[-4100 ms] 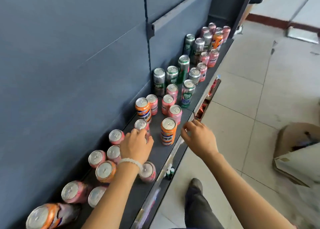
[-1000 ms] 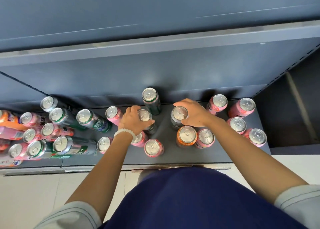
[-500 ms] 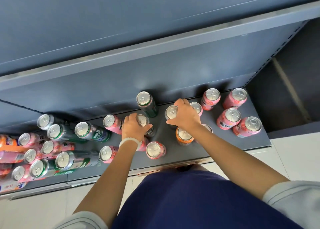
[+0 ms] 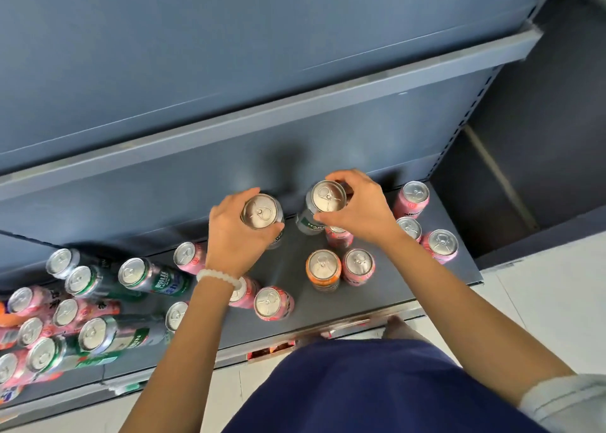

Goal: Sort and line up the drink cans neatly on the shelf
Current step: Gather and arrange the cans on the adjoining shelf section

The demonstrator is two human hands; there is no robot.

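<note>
Overhead, as seen from the head camera:
Left hand: fingers and thumb were curled round the upper part of a tall can, which was held above the shelf; its side was largely hidden by the hand.
Right hand: thumb and fingers were wrapped round the rim of a tall grey-green can, tilted slightly, its foot over the shelf's back part.
Wrist: a white bead bracelet sat on the left one.
Between and below the hands: an orange can stood touching a pink can.
Front centre: another pink can stood alone.
Right end: several pink cans stood clustered.
Left end: green and pink cans stood crowded and unsorted.
Person: dark blue clothing filled the lower edge.
</note>
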